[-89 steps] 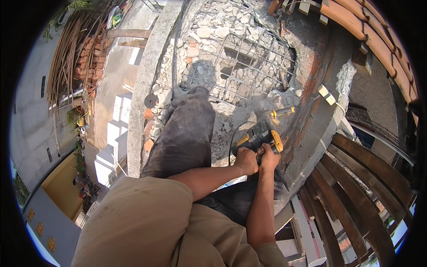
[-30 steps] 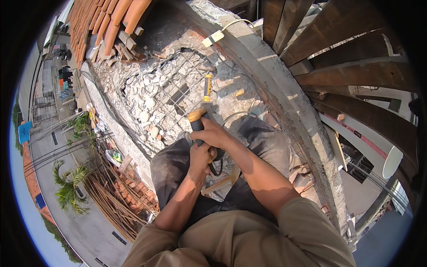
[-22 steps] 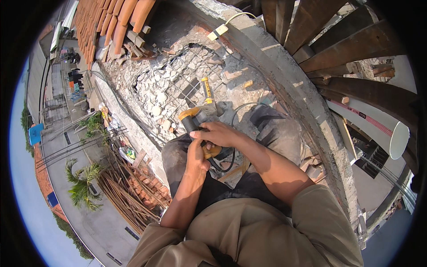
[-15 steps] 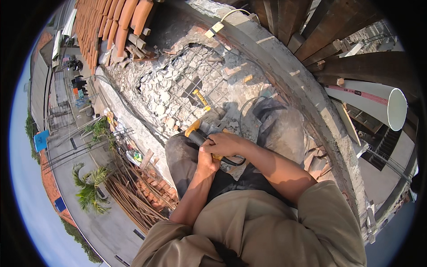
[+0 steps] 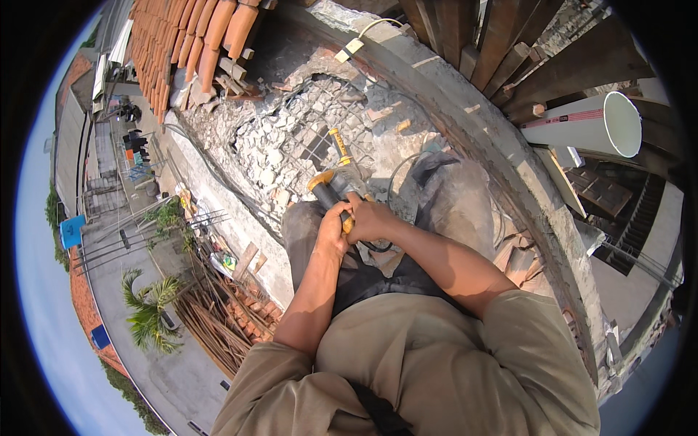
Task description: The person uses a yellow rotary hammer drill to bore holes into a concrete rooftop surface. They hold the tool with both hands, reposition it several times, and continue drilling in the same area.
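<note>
A yellow and black demolition hammer (image 5: pixel 326 187) points away from me between my knees. My left hand (image 5: pixel 332 228) is closed round its rear handle. My right hand (image 5: pixel 372 220) is closed on the same handle, against the left. The hammer's yellow front end (image 5: pixel 340 146) lies over broken concrete rubble (image 5: pixel 265 155) and a bared grid of rebar (image 5: pixel 313 145). The tip of its bit cannot be made out. Beside the grid shows a dark gap in the slab.
A grey concrete ledge (image 5: pixel 502 149) curves along the right, with a power socket (image 5: pixel 350 49) and cable on it. Dark timber boards and a white pipe (image 5: pixel 574 129) lie beyond. Orange roof tiles (image 5: pixel 193 33) are stacked at far left. A low wall edge (image 5: pixel 218 200) borders a drop on the left.
The demolition hammer and both hands have moved a little forward, away from my body, with its front end shifted slightly right. Both hands keep their grip.
</note>
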The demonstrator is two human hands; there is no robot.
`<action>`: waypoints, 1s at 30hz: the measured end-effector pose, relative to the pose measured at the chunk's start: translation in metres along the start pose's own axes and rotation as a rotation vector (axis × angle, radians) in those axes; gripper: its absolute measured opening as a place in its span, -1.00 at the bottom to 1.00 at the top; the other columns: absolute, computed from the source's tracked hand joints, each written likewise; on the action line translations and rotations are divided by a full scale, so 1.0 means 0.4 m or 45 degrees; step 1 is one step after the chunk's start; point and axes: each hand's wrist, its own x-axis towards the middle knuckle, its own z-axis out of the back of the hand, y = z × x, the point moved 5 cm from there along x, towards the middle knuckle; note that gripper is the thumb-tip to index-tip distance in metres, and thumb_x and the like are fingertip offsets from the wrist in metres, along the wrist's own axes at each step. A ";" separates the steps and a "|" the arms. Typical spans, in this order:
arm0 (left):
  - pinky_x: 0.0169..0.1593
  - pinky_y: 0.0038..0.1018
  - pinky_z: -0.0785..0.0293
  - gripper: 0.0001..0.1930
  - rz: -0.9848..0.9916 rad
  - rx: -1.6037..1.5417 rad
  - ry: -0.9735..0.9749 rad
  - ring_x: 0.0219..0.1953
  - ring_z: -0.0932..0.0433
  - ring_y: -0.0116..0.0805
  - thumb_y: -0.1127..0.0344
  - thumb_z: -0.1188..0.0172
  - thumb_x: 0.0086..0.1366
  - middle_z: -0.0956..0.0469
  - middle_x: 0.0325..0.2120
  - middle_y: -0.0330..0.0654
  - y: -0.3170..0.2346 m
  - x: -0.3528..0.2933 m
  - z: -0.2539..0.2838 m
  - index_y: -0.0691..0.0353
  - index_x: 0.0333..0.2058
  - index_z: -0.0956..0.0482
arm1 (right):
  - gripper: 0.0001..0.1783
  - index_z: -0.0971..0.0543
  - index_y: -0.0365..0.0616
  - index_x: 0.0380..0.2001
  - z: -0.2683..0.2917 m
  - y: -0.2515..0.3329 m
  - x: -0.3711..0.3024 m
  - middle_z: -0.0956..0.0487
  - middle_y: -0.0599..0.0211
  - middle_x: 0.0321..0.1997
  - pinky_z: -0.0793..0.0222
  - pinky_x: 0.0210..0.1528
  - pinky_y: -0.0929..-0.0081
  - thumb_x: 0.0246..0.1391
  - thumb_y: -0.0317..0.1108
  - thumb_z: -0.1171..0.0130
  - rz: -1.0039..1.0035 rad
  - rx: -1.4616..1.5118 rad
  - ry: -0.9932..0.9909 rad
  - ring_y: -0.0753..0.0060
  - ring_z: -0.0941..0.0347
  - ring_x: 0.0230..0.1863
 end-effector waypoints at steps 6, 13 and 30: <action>-0.16 -0.32 -0.64 -0.79 -0.087 0.047 0.062 -0.29 -0.68 -0.29 0.17 -0.28 0.42 -0.69 -0.34 -0.20 -0.015 -0.014 -0.014 0.20 -0.17 -0.66 | 0.11 -0.26 -0.16 0.34 -0.017 -0.008 0.026 -0.75 -0.14 -0.05 -0.54 0.19 -0.05 -0.24 0.03 -0.57 -0.090 -0.051 0.004 -0.30 -0.70 0.08; -0.07 -0.33 -0.57 -0.44 -0.524 0.654 -0.295 -0.15 -0.65 -0.37 -0.05 -0.36 0.44 -0.70 -0.18 -0.13 -0.070 -0.002 -0.016 0.46 0.03 -0.66 | -0.21 -0.57 -0.25 0.18 0.014 0.013 0.023 -0.77 -0.20 -0.06 -0.60 0.10 0.03 -0.13 -0.07 -0.44 -0.191 0.140 -0.046 -0.22 -0.74 0.02; -0.32 -0.34 -0.60 -0.87 -0.254 -0.196 0.033 -0.54 -0.49 -0.33 0.31 -0.32 0.46 -0.50 -0.57 -0.30 -0.143 0.059 -0.139 0.20 -0.24 -0.57 | -0.40 -0.74 -0.34 -0.20 0.113 0.040 -0.005 -0.78 -0.16 -0.24 -0.63 -0.02 -0.02 0.00 0.08 -0.41 -0.026 0.204 -0.212 -0.25 -0.76 -0.10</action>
